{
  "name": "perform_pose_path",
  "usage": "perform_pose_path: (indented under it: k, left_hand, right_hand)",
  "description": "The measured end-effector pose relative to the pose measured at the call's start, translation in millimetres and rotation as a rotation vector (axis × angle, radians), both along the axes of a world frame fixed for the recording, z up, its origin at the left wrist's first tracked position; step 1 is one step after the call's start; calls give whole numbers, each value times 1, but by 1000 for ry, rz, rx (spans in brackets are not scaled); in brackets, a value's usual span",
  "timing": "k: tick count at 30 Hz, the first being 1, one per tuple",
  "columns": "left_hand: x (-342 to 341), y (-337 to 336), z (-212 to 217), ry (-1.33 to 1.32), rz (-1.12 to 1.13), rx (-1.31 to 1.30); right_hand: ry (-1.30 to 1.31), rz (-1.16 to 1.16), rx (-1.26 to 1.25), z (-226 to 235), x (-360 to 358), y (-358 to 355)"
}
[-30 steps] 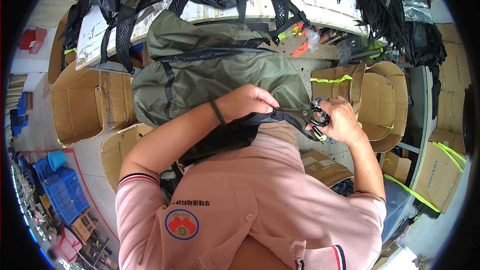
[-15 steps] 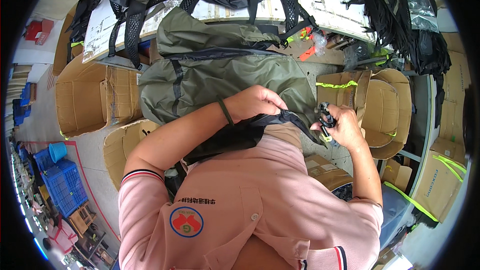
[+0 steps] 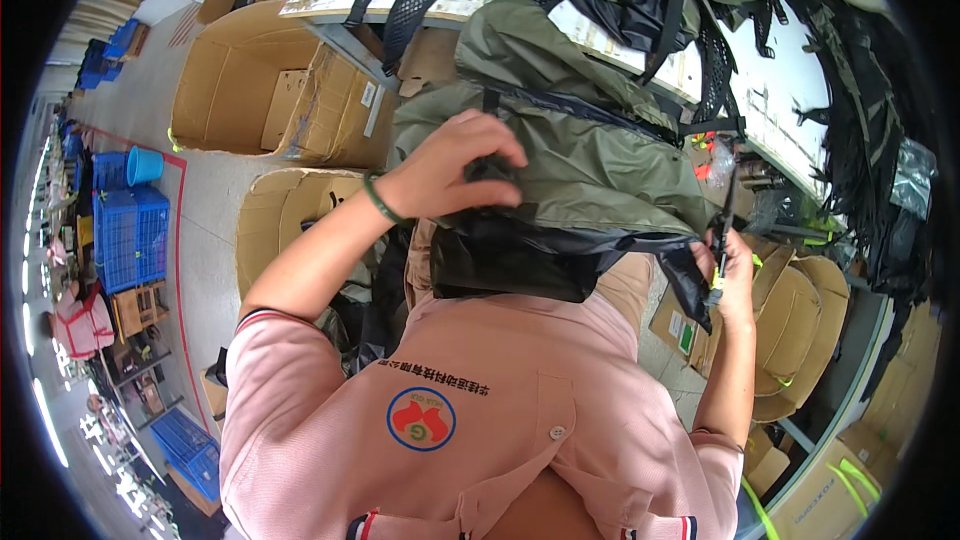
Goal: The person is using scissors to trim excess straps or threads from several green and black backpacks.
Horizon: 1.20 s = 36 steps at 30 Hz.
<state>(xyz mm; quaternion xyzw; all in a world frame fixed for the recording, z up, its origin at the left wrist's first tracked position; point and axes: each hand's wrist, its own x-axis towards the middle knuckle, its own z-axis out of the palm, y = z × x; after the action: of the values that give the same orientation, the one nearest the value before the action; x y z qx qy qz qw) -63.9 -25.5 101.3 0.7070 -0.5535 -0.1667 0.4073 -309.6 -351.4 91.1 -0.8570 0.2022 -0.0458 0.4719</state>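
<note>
An olive-green and black fabric bag (image 3: 600,175) drapes from the table edge down to my lap, its black lining (image 3: 520,260) turned toward me. My left hand (image 3: 465,168) is over the bag's left part, fingers curved and apart with nothing between them. A dark bracelet circles that wrist. At the bag's right end my right hand (image 3: 735,270) is closed round slim black scissors (image 3: 724,220) pointing up and away; their exact shape is blurred. A loose black flap (image 3: 690,285) hangs beside these fingers; whether they touch it, I cannot tell.
A worn white table (image 3: 780,110) ahead bears more green and black bags with mesh straps (image 3: 415,5). Open cardboard boxes stand left (image 3: 240,80) and right (image 3: 800,330). Black straps (image 3: 870,110) hang at the far right. Blue crates (image 3: 130,230) stand across the aisle.
My left hand has let go of the black edge and moved left, its fingers opening. My right hand, with the scissors, has shifted right. The view has turned toward the left.
</note>
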Motion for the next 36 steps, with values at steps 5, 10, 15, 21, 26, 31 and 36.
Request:
perform_pose_path:
  k: [5,10,15,21,26,31,36]
  left_hand:
    - [-23,40,-30,-160,127,103]
    - [-15,27,-51,-41,157,2]
    - [-1,19,-39,727,103,27]
    - [4,18,-29,785,77,-42]
    - [22,73,-6,681,214,-23]
    - [42,232,14,822,456,287]
    - [9,411,-58,538,288,1586]
  right_hand:
    - [-33,-26,7,-6,9,-13]
    - [-3,-21,-42,-10,12,-12]
    - [33,-30,24,-18,6,-12]
    - [47,-6,57,-30,3,-11]
    - [181,97,13,-2,13,4]
    - [117,38,63,-6,37,-1]
    - [-69,-65,-130,-30,71,-5]
